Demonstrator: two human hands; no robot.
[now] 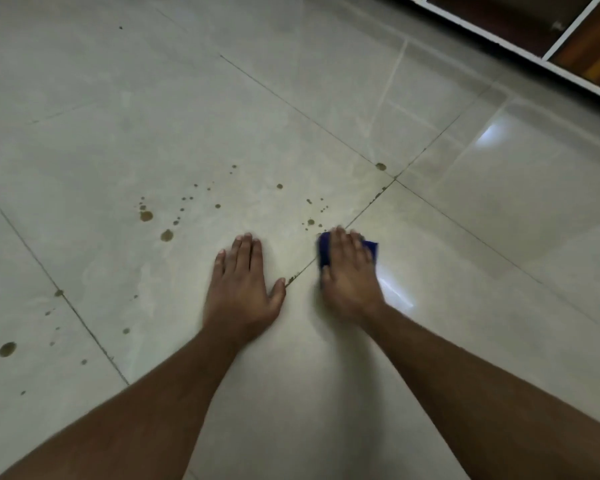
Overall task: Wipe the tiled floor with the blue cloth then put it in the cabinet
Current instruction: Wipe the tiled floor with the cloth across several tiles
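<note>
Both hands sit near the centre of the frame, a little below the middle, pressed down on the tiled floor (326, 358).

The left hand (239, 292) lies flat, palm down, straight on the tile. Its grip is fully open: fingers straight and close together, pointing toward the top of the frame, thumb spread out to the right with its tip at a dark grout line. It holds nothing.

The right hand (350, 275) lies palm down on top of the blue cloth (324, 252), just right of the left hand but not touching it. Its fingers are stretched over the cloth rather than curled around it, so the grip is open and pressing, not clenched. The hand is slightly blurred. The cloth is bunched under the fingers, with dark blue showing past the fingertips, at the hand's left edge and at a corner on the right. It rests beside the grout line that runs diagonally up to the right.

Brown spots (146, 215) are scattered over the tiles to the left of and above the hands, some just above the cloth.

The cabinet (568, 39), with white framing and dark wood interior, occupies the upper right corner, well apart from the cloth.
</note>
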